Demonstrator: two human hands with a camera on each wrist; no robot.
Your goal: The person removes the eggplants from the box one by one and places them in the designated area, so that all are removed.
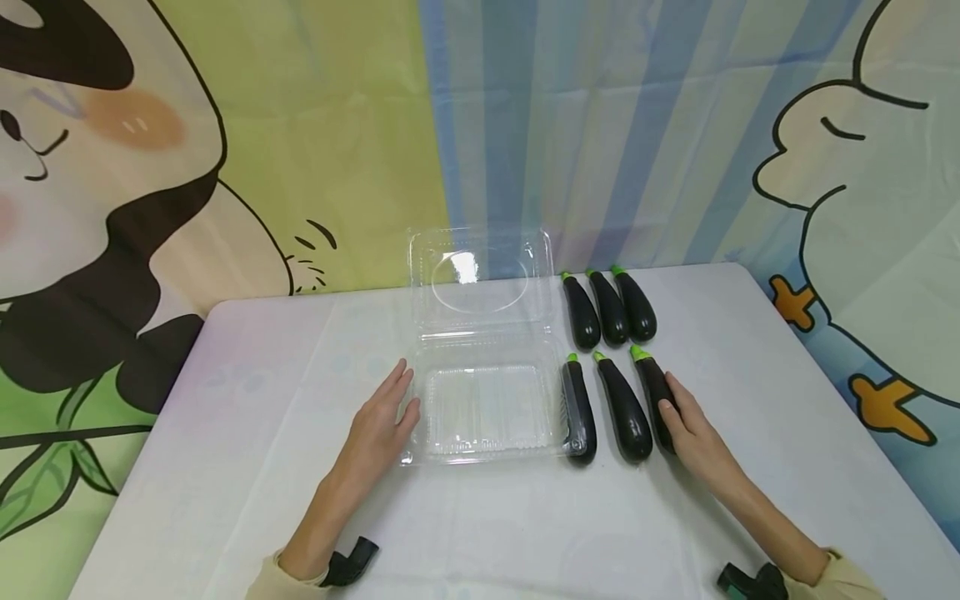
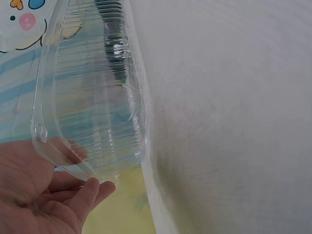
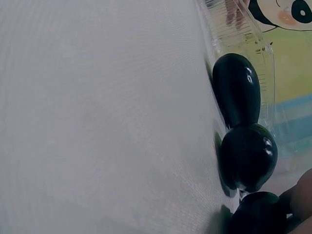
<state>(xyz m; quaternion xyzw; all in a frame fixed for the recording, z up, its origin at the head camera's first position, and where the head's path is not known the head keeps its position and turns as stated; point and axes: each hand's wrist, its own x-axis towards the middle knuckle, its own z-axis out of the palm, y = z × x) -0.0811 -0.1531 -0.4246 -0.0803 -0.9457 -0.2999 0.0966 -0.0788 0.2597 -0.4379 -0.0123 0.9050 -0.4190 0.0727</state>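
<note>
Eggplants [image 1: 609, 367]: 6, in 2 rows of 3; 1 clamshell box [image 1: 486, 408].

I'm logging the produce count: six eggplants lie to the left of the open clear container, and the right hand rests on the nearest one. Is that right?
Not quite: the six eggplants lie to the right of the open clear container, not the left, as the head view shows. The right hand does rest on the nearest eggplant, at the row's right end.
</note>
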